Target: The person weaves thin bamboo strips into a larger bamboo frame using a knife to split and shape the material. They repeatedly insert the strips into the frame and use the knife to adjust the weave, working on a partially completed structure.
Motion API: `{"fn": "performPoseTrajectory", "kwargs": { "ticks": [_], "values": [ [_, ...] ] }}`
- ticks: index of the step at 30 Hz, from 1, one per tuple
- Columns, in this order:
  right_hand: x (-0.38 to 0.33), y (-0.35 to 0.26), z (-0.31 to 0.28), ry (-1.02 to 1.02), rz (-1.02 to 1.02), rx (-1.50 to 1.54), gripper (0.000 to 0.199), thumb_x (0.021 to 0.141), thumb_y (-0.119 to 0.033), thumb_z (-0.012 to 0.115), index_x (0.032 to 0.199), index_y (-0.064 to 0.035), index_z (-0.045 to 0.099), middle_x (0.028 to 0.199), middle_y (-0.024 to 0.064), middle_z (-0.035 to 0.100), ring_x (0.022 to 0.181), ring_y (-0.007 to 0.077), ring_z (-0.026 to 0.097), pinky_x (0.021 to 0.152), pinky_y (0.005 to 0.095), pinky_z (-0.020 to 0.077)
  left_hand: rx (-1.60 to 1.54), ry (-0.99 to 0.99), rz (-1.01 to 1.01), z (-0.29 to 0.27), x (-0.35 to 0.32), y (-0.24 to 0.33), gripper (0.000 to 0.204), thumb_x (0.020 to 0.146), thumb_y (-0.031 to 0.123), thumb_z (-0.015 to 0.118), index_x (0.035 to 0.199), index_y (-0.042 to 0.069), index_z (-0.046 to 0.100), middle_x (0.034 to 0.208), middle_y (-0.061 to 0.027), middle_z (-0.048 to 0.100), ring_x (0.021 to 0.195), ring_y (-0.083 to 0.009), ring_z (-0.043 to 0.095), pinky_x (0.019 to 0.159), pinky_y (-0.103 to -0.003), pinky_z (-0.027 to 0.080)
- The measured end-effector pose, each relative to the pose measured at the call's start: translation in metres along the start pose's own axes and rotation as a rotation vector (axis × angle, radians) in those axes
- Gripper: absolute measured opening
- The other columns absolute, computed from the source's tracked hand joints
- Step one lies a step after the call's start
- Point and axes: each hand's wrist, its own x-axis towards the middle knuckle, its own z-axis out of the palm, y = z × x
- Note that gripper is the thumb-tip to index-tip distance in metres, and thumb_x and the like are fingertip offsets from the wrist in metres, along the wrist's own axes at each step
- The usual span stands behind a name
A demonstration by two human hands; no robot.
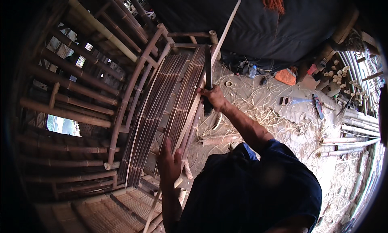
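A long, pale strip (222, 42) runs lengthwise past both hands, its far end well beyond the right fingers and its near end passing below the left wrist. The right hand (215, 98) has its fingers wrapped around the handle of a knife (208, 69), whose dark blade points ahead of them, just beside the strip. Nearer the body, the left hand (169, 161) is over the strip, thumb apart from the fingers; whether these grip it, I cannot tell. Left of the right fingers and ahead of the left ones stretches a slatted bamboo tabletop (155, 99), with a bamboo railing (127, 91) along its far side. To the right of the right fingers, pale shavings (258, 107) litter the floor (246, 89); farther out are a handsaw (297, 100), an orange bag (285, 76) and a bottle (253, 71). Beyond the fingers hangs a dark sheet (242, 39).
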Motion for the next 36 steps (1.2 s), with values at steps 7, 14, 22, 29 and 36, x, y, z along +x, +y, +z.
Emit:
{"fn": "performPoseTrajectory", "kwargs": {
  "ticks": [7, 14, 22, 29, 36],
  "values": [
    [0.002, -0.011, -0.040, 0.044, -0.360, -1.194, 0.060, 0.093, -0.058, 0.050, 0.080, -0.0008, 0.062, 0.053, 0.0085, 0.055, 0.045, 0.0189, 0.053, 0.044, 0.0359, 0.0435, -1.036, -0.430, -0.413, 0.053, 0.016, -0.019, 0.025, 0.097, 0.018, 0.054, 0.114, 0.000, 0.059, 0.058, 0.0024, 0.046, 0.044, -0.0029, 0.042, 0.042, -0.022, 0.036],
    [-0.109, 0.023, 0.005, -0.414, -0.449, -1.301, 0.065, 0.089, -0.067, 0.043, 0.103, -0.0068, 0.063, 0.081, 0.0202, 0.065, 0.076, 0.0357, 0.067, 0.064, 0.0469, 0.0525, -0.726, -0.236, -0.385, 0.086, 0.046, -0.006, 0.028, 0.090, 0.032, 0.068, 0.103, 0.006, 0.067, 0.074, 0.0023, 0.064, 0.046, -0.0017, 0.041, 0.041, -0.020, 0.031],
    [0.021, 0.041, -0.069, 0.849, -1.500, -1.944, 0.059, 0.093, -0.057, 0.051, 0.056, -0.0106, 0.049, 0.045, -0.0004, 0.035, 0.035, 0.0098, 0.035, 0.028, 0.0313, 0.0238, -0.800, -0.404, -0.286, 0.044, 0.010, 0.013, 0.044, 0.090, 0.022, 0.064, 0.127, 0.000, 0.055, 0.062, 0.0075, 0.042, 0.053, -0.0017, 0.039, 0.047, -0.022, 0.031],
    [-0.028, -0.028, -0.023, 0.025, -0.688, -1.655, 0.051, 0.092, -0.057, 0.049, 0.072, -0.0134, 0.067, 0.055, 0.0052, 0.059, 0.048, 0.0173, 0.060, 0.044, 0.0288, 0.0483, -0.645, -0.482, -0.388, 0.014, -0.036, 0.006, 0.054, 0.082, 0.013, 0.063, 0.134, 0.002, 0.052, 0.061, 0.0055, 0.043, 0.057, -0.0034, 0.042, 0.051, -0.022, 0.037],
    [0.073, -0.098, -0.121, 0.408, -0.397, -1.568, 0.072, 0.088, -0.069, 0.044, 0.068, -0.0037, 0.064, 0.064, 0.0178, 0.064, 0.063, 0.0320, 0.066, 0.056, 0.0414, 0.0534, -0.382, -0.504, -0.140, -0.030, -0.088, 0.001, 0.048, 0.084, 0.023, 0.070, 0.128, 0.008, 0.058, 0.077, -0.0059, 0.060, 0.058, -0.0111, 0.053, 0.053, -0.029, 0.043]
  ]
}}
